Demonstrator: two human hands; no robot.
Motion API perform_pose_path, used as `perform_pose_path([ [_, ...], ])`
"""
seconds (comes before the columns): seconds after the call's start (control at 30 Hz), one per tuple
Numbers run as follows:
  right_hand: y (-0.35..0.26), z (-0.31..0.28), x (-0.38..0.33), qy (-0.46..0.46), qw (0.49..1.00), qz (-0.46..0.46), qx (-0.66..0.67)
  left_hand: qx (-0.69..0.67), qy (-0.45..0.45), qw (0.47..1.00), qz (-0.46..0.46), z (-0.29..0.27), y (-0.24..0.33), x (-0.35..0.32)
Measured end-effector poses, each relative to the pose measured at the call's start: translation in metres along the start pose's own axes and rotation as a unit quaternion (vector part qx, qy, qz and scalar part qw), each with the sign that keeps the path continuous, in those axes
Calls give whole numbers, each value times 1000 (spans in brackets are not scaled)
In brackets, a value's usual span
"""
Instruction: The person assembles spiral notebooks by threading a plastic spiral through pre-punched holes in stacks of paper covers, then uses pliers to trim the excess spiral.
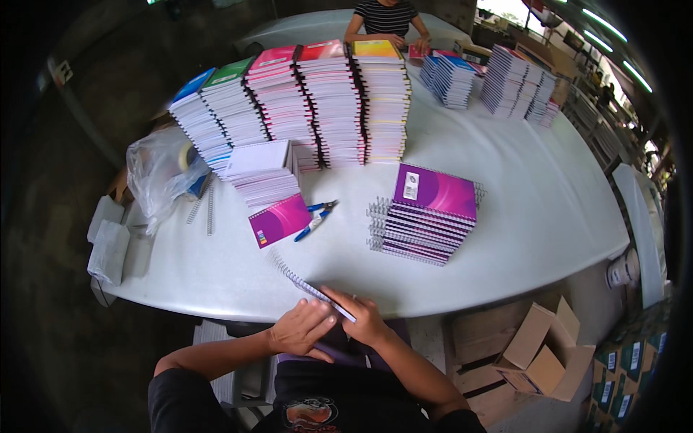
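At the table's near edge, my right hand (363,322) is closed round a spiral notebook (333,302) held on edge. A metal wire coil (289,273) runs along its spine and sticks out past the far end. My left hand (303,326) lies against the near side of the notebook with its fingers stretched out. Beyond them lie a loose purple cover (280,220) and blue-handled pliers (315,220). A stack of unbound page blocks (261,169) stands behind the cover. To the right is a stack of purple notebooks (435,191) with coil ends sticking out on both sides.
Tall notebook stacks (332,105) with coloured covers stand at the back left. Beside them are a plastic bag (162,169) and loose coils (210,209). More notebook stacks (516,83) are at the back right, near a seated person (388,20). An open carton (545,353) sits at lower right.
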State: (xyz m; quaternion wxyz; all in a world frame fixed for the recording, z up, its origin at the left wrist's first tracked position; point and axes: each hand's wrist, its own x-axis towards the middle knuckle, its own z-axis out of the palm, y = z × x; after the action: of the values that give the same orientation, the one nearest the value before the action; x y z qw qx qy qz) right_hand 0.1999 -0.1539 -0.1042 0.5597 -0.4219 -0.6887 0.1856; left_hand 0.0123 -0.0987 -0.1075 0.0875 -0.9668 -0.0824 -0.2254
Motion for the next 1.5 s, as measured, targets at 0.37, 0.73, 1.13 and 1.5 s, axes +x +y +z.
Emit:
perform_pose_path([
  [0.37,5,-14,11,-95,985,91,115,60,124,983,-119,-4,8,49],
  [0.73,31,-7,21,-50,971,200,123,-166,9,980,-111,-36,-24,103],
  [1.13,0,-14,30,-46,961,211,174,-185,-64,979,-57,-73,-29,123],
  [1.5,11,-7,26,-53,968,206,130,-149,-80,983,-65,-74,-24,128],
])
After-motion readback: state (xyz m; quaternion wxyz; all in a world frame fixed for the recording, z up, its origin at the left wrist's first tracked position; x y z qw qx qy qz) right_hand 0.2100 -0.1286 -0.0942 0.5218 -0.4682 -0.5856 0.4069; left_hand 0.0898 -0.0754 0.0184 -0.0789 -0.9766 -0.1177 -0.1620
